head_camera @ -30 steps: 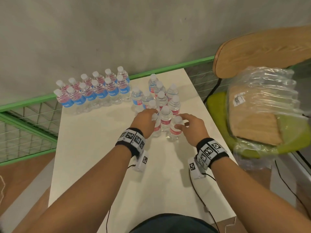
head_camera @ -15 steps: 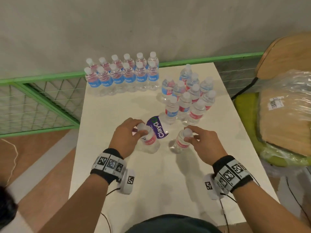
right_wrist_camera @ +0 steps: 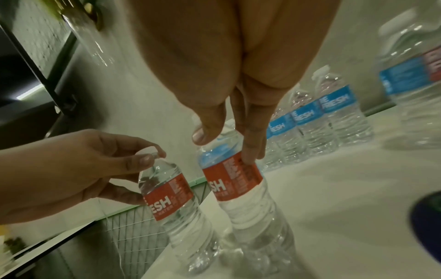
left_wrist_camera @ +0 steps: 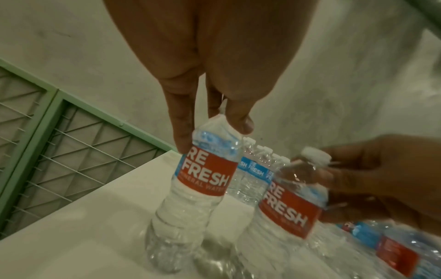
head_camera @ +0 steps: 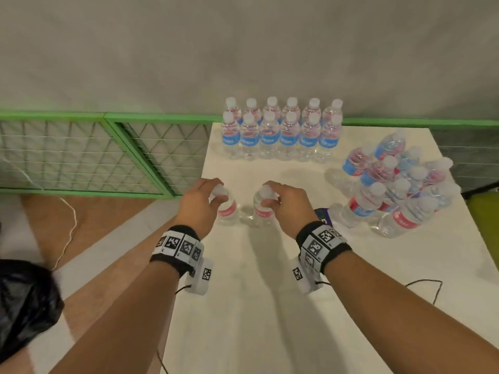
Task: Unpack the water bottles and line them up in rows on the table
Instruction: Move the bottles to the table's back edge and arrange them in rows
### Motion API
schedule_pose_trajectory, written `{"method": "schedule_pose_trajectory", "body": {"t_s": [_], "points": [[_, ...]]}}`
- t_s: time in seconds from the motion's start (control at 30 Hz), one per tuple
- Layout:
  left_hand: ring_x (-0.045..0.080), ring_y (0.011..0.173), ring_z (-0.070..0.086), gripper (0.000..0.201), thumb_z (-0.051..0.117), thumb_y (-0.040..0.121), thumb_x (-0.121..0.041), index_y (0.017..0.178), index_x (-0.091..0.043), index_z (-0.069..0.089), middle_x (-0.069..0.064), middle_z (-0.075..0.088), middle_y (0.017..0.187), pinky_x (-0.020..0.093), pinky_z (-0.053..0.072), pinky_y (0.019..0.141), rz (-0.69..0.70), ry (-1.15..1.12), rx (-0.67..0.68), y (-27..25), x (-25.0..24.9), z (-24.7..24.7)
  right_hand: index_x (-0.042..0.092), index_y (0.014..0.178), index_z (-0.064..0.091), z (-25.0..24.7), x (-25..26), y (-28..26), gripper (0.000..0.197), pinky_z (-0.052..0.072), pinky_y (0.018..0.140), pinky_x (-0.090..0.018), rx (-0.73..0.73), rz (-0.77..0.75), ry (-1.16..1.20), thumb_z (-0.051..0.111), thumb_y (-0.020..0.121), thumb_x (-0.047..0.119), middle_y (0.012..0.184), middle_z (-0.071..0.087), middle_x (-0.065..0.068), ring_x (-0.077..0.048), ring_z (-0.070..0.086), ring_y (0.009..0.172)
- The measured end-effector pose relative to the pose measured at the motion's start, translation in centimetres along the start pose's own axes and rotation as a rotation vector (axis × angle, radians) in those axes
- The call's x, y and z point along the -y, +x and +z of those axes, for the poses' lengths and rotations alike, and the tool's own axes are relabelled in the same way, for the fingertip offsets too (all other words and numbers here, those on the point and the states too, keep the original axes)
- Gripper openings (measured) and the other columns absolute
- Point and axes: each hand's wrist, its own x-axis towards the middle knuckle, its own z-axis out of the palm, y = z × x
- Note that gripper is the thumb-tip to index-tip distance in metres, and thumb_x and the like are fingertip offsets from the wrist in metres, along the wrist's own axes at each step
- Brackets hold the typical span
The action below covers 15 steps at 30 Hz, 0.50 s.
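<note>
On the white table (head_camera: 270, 306) I hold two clear water bottles with red labels, side by side near its left edge. My left hand (head_camera: 213, 195) grips the left bottle (head_camera: 228, 210) at its cap and neck (left_wrist_camera: 203, 179). My right hand (head_camera: 270, 197) holds the right bottle (head_camera: 260, 211) the same way (right_wrist_camera: 233, 181). Both bottles stand upright with their bases at the tabletop. Two rows of bottles (head_camera: 280, 136) stand lined up at the table's back edge. A loose cluster of bottles (head_camera: 399, 184) sits at the right.
A green wire-mesh fence (head_camera: 81, 152) runs left of the table, before a grey wall. A black bag (head_camera: 24, 300) lies on the floor at lower left. A purple sticker (head_camera: 322, 214) is on the table beside my right wrist. A thin cable (head_camera: 421, 284) trails at the right.
Both hands took a bottle each from the cluster and carried them left, toward the table's left edge. My view swung left with them.
</note>
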Motion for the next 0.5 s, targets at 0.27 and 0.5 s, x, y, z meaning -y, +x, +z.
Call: {"method": "schedule_pose_trajectory", "body": {"t_s": [0.27,0.5], "points": [[0.025,0.095,0.058,0.036,0.064,0.092,-0.023,0.127,-0.020,0.060,0.007,0.048,0.121,0.027,0.044,0.089,-0.060,0.016,0.056,9.1,0.1,0.0,0.024,0.128,0.059,2.0,2.8,9.3,0.038,0.052,0.091,-0.038,-0.025,0.017,-0.036,0.063,0.090,0.023,0.113,0.068,-0.007,-0.027,0.063,0.102],[0.022,0.089,0.052,0.040,0.065,0.091,-0.023,0.130,-0.019,0.058,0.011,0.046,0.119,0.021,0.037,0.085,-0.029,0.042,0.011,14.2,0.7,0.1,0.019,0.133,0.055,1.9,3.6,14.1,0.040,0.050,0.091,-0.035,-0.062,0.006,-0.079,0.060,0.093,0.019,0.117,0.067,-0.006,-0.025,0.061,0.108]]}}
